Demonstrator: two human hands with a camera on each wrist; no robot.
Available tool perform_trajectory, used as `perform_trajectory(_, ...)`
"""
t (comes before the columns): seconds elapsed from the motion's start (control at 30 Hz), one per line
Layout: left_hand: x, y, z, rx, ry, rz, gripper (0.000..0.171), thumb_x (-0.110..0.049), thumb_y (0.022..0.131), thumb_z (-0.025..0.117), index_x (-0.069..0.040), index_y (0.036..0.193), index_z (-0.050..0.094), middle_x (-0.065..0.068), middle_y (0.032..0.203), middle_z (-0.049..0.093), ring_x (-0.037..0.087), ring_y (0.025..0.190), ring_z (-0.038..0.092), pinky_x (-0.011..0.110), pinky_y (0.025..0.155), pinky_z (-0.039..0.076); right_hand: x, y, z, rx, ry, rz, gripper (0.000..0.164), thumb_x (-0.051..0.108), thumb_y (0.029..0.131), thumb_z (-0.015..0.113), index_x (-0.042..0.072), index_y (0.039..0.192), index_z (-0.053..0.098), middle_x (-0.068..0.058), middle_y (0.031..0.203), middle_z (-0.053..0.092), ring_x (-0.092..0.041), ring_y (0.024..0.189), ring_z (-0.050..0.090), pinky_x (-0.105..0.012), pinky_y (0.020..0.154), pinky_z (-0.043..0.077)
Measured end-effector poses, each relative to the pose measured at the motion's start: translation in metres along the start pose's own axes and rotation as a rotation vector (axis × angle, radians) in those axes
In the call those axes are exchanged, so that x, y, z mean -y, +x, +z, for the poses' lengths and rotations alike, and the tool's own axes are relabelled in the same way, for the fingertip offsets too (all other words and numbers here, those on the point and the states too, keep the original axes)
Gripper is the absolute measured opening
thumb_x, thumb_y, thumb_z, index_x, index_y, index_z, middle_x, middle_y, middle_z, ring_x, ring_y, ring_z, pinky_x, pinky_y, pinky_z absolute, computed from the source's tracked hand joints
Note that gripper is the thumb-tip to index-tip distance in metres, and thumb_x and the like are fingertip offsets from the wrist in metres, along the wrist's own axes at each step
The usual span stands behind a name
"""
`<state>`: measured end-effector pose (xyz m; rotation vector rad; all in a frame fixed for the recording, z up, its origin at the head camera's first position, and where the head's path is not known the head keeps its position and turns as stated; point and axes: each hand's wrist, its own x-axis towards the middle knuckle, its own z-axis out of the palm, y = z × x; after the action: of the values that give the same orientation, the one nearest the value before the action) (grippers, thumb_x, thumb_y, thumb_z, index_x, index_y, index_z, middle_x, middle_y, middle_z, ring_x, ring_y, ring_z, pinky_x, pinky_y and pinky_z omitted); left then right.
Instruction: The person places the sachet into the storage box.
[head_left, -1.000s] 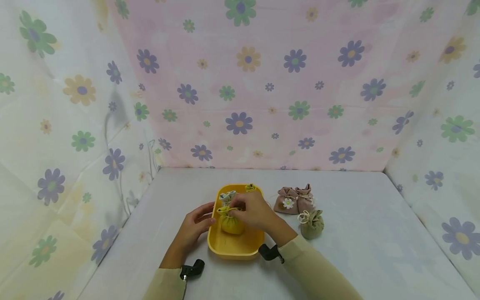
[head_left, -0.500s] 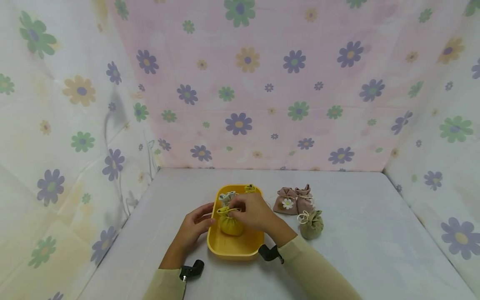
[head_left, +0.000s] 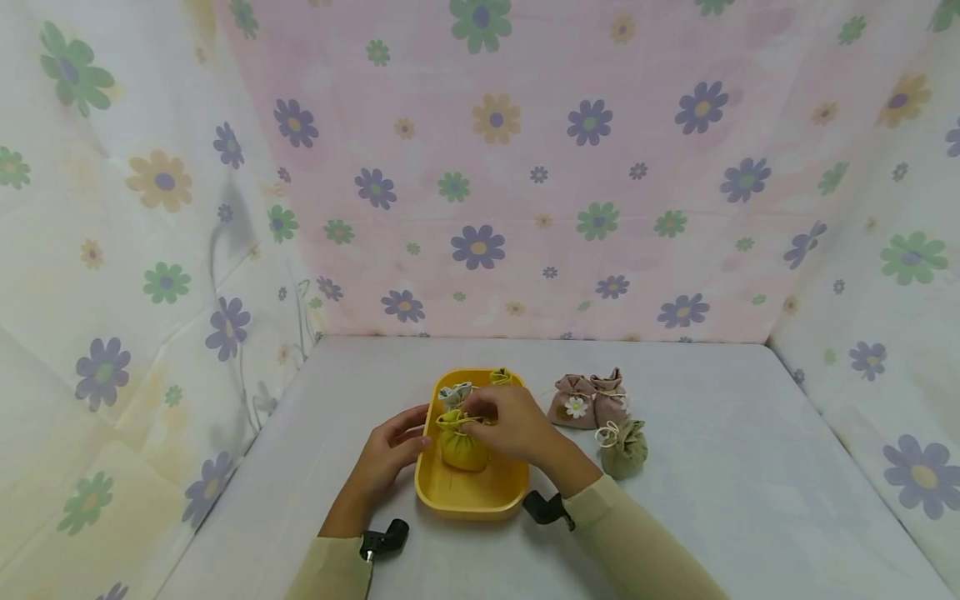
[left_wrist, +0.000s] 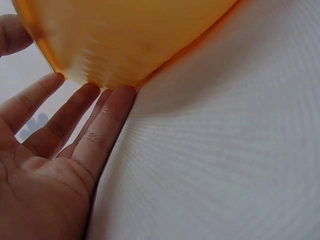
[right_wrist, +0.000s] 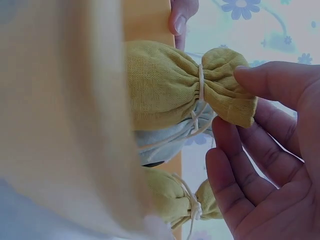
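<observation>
A yellow drawstring pouch (head_left: 463, 450) stands upright in the yellow tray (head_left: 472, 510). My right hand (head_left: 513, 425) pinches its gathered mouth: the right wrist view has the thumb on one side of the cloth and fingertips behind the other. Beside it in the tray are a pale grey-blue pouch (right_wrist: 165, 142) and, toward the far end, another yellow-green pouch (head_left: 499, 377), both partly hidden. My left hand (head_left: 386, 454) rests against the tray's left side, fingers nearly straight, fingertips at the outer wall (left_wrist: 130, 45) in the left wrist view.
Right of the tray, two dusty-pink pouches (head_left: 574, 402) stand side by side, the left one with a white flower. An olive-green pouch (head_left: 624, 450) with a cord bow sits in front of them. Flowered cloth (head_left: 480, 167) encloses the white table (head_left: 720, 467) at the back and sides.
My right hand and forearm have shifted slightly to the right, the fingers a little looser at the pouch's mouth. The left hand, tray and other pouches have stayed in place.
</observation>
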<state>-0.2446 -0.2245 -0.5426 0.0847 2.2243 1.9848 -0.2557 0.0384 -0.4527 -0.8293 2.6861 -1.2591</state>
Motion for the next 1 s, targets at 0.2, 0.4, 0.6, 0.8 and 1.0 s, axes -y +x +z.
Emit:
perform_trajectory(0.2,0.0,0.0,0.0,-0.005,0.01,-0.002,0.056,-0.032,0.089,0.08,-0.033,0.141,0.061,-0.004,0.146,0.059,0.023,0.135,0.059,0.037,0.1,0.059,-0.002,-0.008,-0.006,-0.039,-0.003,-0.022,0.028,0.026,0.093,0.078,0.015,0.118,0.075,0.006,0.108,0.074,-0.009,0.098,0.068,-0.029,0.09,0.06)
perform_trajectory(0.4,0.001,0.0,0.0,-0.003,0.007,-0.002,0.056,-0.031,0.089,0.081,-0.032,0.141,0.061,-0.004,0.146,0.059,0.023,0.134,0.059,0.037,0.1,0.059,-0.007,-0.014,-0.011,-0.088,0.024,-0.073,0.027,0.022,0.092,0.079,0.01,0.116,0.075,0.0,0.109,0.074,-0.013,0.097,0.069,-0.03,0.086,0.061)
perform_trajectory(0.6,0.0,0.0,0.001,-0.005,0.013,-0.01,0.056,-0.031,0.088,0.08,-0.033,0.14,0.061,-0.004,0.146,0.059,0.023,0.134,0.059,0.038,0.101,0.058,-0.012,-0.021,-0.016,-0.127,0.032,-0.072,0.026,0.022,0.091,0.08,0.013,0.115,0.075,0.0,0.108,0.074,-0.01,0.095,0.068,-0.03,0.083,0.062)
perform_trajectory(0.8,0.0,0.0,0.002,-0.01,0.015,-0.014,0.055,-0.03,0.088,0.08,-0.033,0.14,0.061,-0.005,0.146,0.059,0.023,0.134,0.059,0.037,0.101,0.058,-0.015,-0.029,-0.024,-0.177,0.042,-0.077,0.021,0.019,0.091,0.08,0.022,0.111,0.075,0.006,0.105,0.072,-0.011,0.093,0.069,-0.04,0.083,0.063)
perform_trajectory(1.0,0.0,0.0,0.002,-0.011,0.019,-0.013,0.057,-0.03,0.088,0.081,-0.033,0.141,0.061,-0.005,0.146,0.059,0.023,0.134,0.059,0.037,0.101,0.058,-0.02,-0.038,-0.033,-0.227,-0.023,-0.095,0.022,0.019,0.09,0.081,0.017,0.111,0.075,0.002,0.105,0.074,-0.007,0.091,0.069,-0.037,0.082,0.063)
